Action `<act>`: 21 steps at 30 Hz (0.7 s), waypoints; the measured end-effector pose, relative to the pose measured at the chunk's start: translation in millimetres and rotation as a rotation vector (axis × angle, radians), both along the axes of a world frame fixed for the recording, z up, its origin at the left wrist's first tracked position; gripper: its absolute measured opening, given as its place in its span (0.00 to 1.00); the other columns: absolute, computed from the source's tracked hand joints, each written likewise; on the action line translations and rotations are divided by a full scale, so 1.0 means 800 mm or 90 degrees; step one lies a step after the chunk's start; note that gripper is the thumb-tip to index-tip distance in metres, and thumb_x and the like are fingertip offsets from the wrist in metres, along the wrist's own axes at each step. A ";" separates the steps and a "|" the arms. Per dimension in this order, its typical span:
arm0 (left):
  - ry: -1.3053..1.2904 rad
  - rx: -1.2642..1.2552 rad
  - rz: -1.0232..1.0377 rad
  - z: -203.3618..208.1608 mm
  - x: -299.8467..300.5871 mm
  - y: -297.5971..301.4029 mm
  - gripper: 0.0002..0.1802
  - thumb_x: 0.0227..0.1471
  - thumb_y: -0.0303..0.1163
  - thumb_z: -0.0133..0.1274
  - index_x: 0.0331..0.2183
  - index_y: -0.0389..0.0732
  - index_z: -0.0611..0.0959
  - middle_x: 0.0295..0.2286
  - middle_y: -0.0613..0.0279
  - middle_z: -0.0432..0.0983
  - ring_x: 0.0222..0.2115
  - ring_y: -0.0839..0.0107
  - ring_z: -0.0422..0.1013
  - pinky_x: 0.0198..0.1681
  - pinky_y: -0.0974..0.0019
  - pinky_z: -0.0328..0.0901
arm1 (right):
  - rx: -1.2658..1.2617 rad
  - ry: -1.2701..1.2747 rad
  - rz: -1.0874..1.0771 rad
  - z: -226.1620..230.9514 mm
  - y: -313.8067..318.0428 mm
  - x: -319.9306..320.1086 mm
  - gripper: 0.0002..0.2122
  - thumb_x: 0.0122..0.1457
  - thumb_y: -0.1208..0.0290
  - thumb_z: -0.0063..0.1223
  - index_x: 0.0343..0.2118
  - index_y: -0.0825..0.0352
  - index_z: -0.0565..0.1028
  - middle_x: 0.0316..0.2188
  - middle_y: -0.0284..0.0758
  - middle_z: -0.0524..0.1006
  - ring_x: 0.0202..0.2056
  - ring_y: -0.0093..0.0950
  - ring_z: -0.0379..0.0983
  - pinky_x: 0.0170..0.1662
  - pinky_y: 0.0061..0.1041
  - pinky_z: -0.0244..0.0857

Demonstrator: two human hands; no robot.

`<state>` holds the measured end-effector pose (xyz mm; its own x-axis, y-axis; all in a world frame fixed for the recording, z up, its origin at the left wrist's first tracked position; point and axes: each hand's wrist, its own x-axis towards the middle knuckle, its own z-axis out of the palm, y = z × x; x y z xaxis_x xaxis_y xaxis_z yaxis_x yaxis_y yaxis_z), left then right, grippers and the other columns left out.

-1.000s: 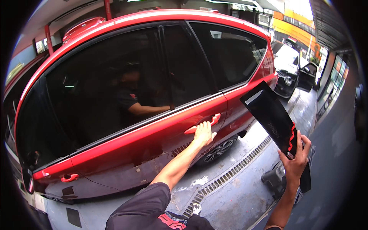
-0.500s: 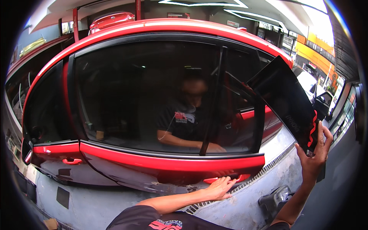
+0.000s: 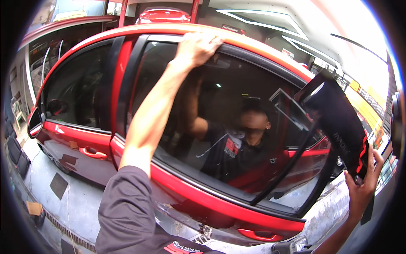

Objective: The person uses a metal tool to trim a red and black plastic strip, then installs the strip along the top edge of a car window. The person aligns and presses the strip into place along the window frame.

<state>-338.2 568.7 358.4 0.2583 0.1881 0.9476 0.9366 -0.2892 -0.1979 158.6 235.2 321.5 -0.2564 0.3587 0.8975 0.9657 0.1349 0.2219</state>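
Note:
The rear side door (image 3: 220, 211) of a red car stands in front of me, its dark window (image 3: 203, 139) mirroring a person with a raised arm. My left hand (image 3: 196, 48) is up at the top of the door frame (image 3: 270, 65), fingers curled over its edge. At the right, my right hand (image 3: 361, 182) grips the lower end of a long, flat black box (image 3: 334, 114) with a red zigzag stripe, held tilted beside the window's rear corner. A red door handle (image 3: 260, 235) sits low on the door, with no hand on it.
The front door (image 3: 84, 144) and side mirror (image 3: 36, 122) are to the left. Another red car (image 3: 164, 16) stands behind, near red posts. A dark mat (image 3: 58, 186) and a cardboard piece (image 3: 34, 208) lie on the grey floor, and a drain grate (image 3: 69, 232) runs along it.
My left hand has left the door handle and risen to the top of the door frame. The view has shifted; my right hand still holds the black box.

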 end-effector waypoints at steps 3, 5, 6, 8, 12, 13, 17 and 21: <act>0.066 0.051 -0.102 -0.001 -0.027 0.007 0.18 0.64 0.43 0.47 0.41 0.43 0.86 0.38 0.57 0.83 0.40 0.56 0.78 0.45 0.54 0.71 | 0.011 0.022 0.034 0.006 0.030 -0.065 0.47 0.32 0.91 0.68 0.64 0.65 0.68 0.55 0.42 0.67 0.57 0.42 0.69 0.57 0.39 0.71; 0.075 0.003 -0.190 0.001 -0.012 -0.003 0.17 0.63 0.41 0.48 0.40 0.42 0.87 0.37 0.55 0.83 0.40 0.54 0.78 0.48 0.54 0.70 | 0.006 0.023 -0.020 0.021 0.002 -0.126 0.46 0.33 0.91 0.67 0.64 0.65 0.68 0.56 0.41 0.67 0.57 0.41 0.69 0.58 0.39 0.71; 0.102 -0.035 -0.225 0.008 -0.009 -0.015 0.17 0.63 0.41 0.48 0.39 0.42 0.87 0.36 0.55 0.83 0.40 0.54 0.78 0.49 0.54 0.70 | 0.003 0.013 -0.049 0.027 -0.012 -0.154 0.46 0.34 0.91 0.67 0.64 0.65 0.68 0.57 0.41 0.66 0.57 0.40 0.68 0.58 0.39 0.71; 0.013 -0.110 -0.231 0.030 -0.050 -0.034 0.17 0.62 0.41 0.50 0.37 0.40 0.86 0.35 0.53 0.83 0.39 0.53 0.77 0.48 0.54 0.70 | -0.002 -0.037 -0.069 0.033 -0.024 -0.197 0.45 0.34 0.89 0.67 0.64 0.66 0.68 0.57 0.41 0.67 0.57 0.41 0.69 0.59 0.39 0.70; -0.084 0.042 -0.088 -0.035 -0.302 0.082 0.19 0.65 0.39 0.45 0.53 0.43 0.80 0.49 0.48 0.77 0.55 0.63 0.71 0.58 0.57 0.66 | -0.032 -0.054 -0.022 0.033 0.028 -0.284 0.44 0.34 0.85 0.69 0.63 0.67 0.69 0.55 0.42 0.68 0.55 0.41 0.71 0.56 0.39 0.70; -0.303 -0.133 -0.579 -0.057 -0.339 0.118 0.28 0.69 0.49 0.42 0.57 0.37 0.76 0.52 0.50 0.76 0.57 0.61 0.69 0.60 0.59 0.65 | -0.029 -0.065 -0.018 0.044 0.030 -0.307 0.44 0.34 0.84 0.70 0.63 0.67 0.70 0.54 0.41 0.68 0.54 0.40 0.72 0.55 0.38 0.72; -0.588 -0.766 -1.228 -0.063 -0.291 0.048 0.39 0.67 0.63 0.32 0.60 0.40 0.71 0.49 0.49 0.78 0.45 0.53 0.78 0.50 0.51 0.74 | -0.065 -0.054 -0.036 0.051 0.044 -0.380 0.44 0.32 0.80 0.74 0.61 0.66 0.72 0.51 0.42 0.70 0.50 0.41 0.74 0.50 0.39 0.75; -0.578 -0.681 -1.319 -0.080 -0.253 0.022 0.40 0.66 0.65 0.28 0.60 0.42 0.70 0.48 0.55 0.77 0.45 0.57 0.78 0.49 0.53 0.74 | -0.088 -0.080 -0.034 0.062 0.058 -0.438 0.43 0.32 0.80 0.74 0.60 0.63 0.73 0.50 0.40 0.70 0.45 0.37 0.76 0.46 0.36 0.77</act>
<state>-540.4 586.5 294.3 0.4230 0.5930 0.6852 -0.7497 -0.1957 0.6321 -192.0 281.9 371.4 -0.3402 0.4923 0.8012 0.9383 0.1209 0.3241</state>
